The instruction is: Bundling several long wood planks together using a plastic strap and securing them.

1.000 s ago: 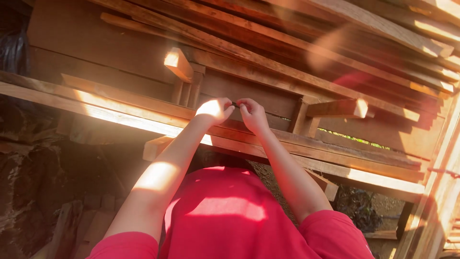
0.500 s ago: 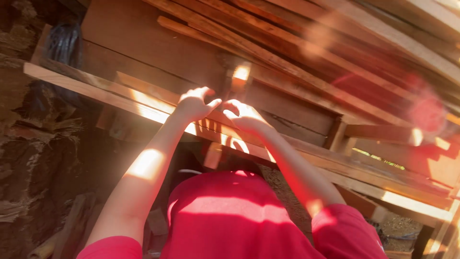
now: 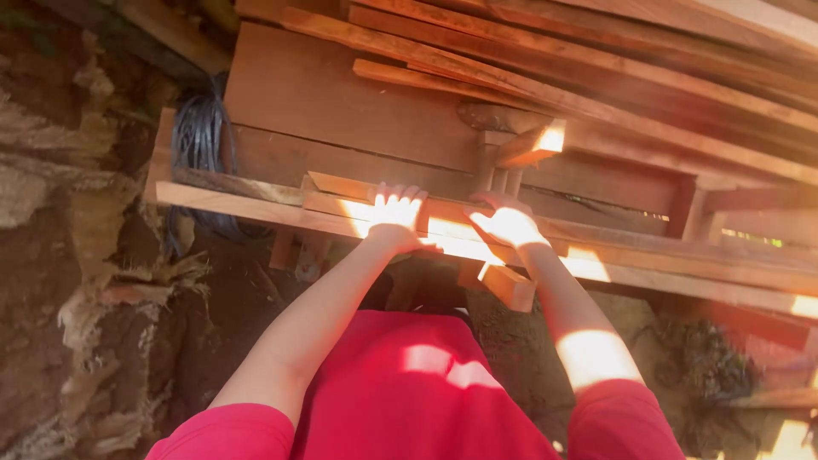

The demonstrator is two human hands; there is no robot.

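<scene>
Beyond the fingertips of both hands runs a stack of reddish timber, and the person now presses down on the long plank (image 3: 256, 207) at its front edge. Half a second ago the two hands were bunched together, fingertips nearly meeting; now they have come apart and lie flat. The left hand (image 3: 396, 217) rests palm down on the plank with its fingers spread wide, gripping nothing. Just right of it, with a strip of sunlit wood between them, the right hand (image 3: 509, 225) lies on the same plank, fingers loosely open and curved over the edge; whether they pinch anything underneath I cannot tell, the glare washes it out.

Well left of the left fingers, a coil of dark cord (image 3: 198, 140) hangs beside the rough earth wall (image 3: 51, 213). Above the fingers stands a broad board (image 3: 341, 102). Just past the right fingertips a short wooden block (image 3: 530, 146) juts out, catching the sun. Below the right wrist another offcut (image 3: 509, 286) sticks out under the plank. The red shirt (image 3: 409, 392) fills the foreground.
</scene>
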